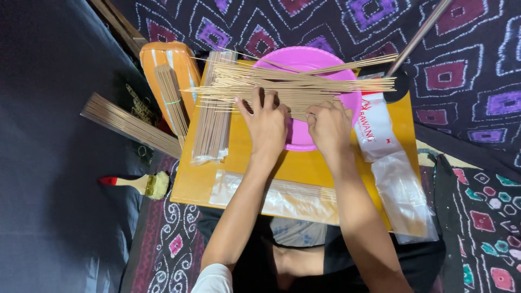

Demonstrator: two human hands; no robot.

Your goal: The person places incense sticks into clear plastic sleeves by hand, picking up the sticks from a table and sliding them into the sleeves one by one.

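- Step, as judged: sorting thin sticks (304, 87) spread across the pink basin (347, 103) at the far edge of the yellow surface (190, 184).
- Left hand (266, 122): flat, fingers spread, pressing on the sticks; grasps nothing.
- Right hand (328, 125): fingers curled, pinching a few sticks.
- Next move calls for a careful lift of the pinched sticks.
- Near edge: clear bag (271, 198); beside the left edge: brush (141, 183).

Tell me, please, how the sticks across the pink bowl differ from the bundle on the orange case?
The sticks across the pink bowl lie loose and fanned, running sideways; the bundle on the orange case is tied tight with a band, running lengthwise. Both hands, left hand and right hand, touch the loose sticks; nothing touches the bundle. Both are thin tan sticks.
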